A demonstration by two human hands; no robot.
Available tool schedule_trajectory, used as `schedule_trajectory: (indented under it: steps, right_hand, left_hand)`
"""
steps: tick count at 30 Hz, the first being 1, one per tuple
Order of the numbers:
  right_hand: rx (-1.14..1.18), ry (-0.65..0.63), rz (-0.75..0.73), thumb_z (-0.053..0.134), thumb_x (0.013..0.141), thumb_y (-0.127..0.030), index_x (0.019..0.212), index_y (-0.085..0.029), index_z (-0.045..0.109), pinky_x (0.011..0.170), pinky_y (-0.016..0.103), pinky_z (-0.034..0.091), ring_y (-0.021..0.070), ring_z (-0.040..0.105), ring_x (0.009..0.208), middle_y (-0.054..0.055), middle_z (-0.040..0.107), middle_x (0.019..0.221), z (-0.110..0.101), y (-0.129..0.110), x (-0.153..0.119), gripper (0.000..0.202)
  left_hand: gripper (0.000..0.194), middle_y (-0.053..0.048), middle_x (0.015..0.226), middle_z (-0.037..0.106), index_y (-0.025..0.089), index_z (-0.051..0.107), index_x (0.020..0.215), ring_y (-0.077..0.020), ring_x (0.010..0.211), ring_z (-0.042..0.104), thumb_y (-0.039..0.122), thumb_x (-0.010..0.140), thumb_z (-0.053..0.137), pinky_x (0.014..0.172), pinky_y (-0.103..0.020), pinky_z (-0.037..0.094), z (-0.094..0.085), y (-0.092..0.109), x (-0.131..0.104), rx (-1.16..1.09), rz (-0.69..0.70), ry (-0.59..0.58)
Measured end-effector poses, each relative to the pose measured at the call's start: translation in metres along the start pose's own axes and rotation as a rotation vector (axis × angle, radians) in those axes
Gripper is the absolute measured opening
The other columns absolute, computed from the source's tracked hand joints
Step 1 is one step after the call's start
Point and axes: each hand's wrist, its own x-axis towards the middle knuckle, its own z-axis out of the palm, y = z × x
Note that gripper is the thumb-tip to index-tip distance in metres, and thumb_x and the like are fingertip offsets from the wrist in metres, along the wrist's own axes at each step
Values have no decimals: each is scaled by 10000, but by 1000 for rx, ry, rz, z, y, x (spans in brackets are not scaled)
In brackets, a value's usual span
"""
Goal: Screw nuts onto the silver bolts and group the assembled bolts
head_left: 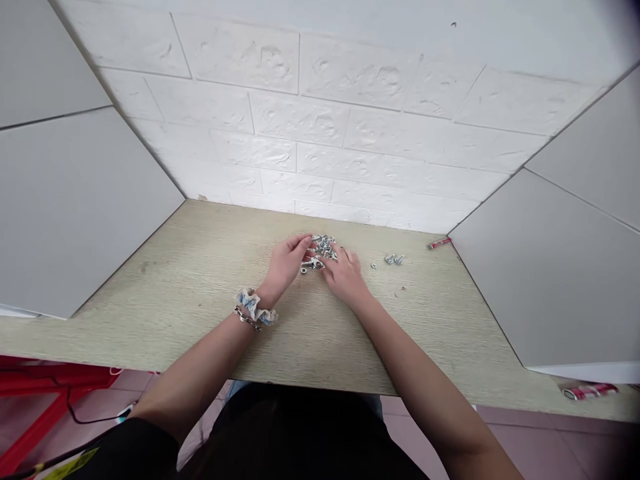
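Observation:
A small pile of silvery metal fasteners [325, 245], which look like bolts and nuts, lies on the wooden tabletop between my two hands. My left hand [289, 262] is cupped along the pile's left side, fingers apart and metal pieces close against them. From the right, my right hand [346, 272] reaches in with spread fingers touching the pile's edge. A round nut-like piece [303, 271] lies just below my left fingers. Small parts between the fingertips are too fine to make out.
Right of the pile are a single nut [373, 265] and a little group of wing-shaped fasteners [395, 259]. Grey panels [95, 213] flank the pale wooden tabletop [210, 247], with a white brick-pattern wall [320, 113] behind. Red cylinders [439, 243] lie by the right panel.

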Motion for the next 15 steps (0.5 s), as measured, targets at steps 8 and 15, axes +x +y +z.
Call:
schedule_trajectory:
  steps: [8,15]
  right_hand:
    - [-60,-92,29,482,831,-331,908,-264,641,970,539,184,264,297,1190,25,335,1348,-3,-1,3,188]
    - [-34,-43,12,495,826,-309,859,-248,650,958,571,192,263,313,1181,30,375,1321,-1,0,2,170]
  left_hand:
    - [160,-57,789,633,99,605,875,-57,586,567,226,788,560,557,-156,453,3,-2,0,-348,-189,-87]
    - [135,-56,776,648,98,602,858,-50,569,571,197,825,516,528,-139,453,3,-6,1,-415,-277,-161]
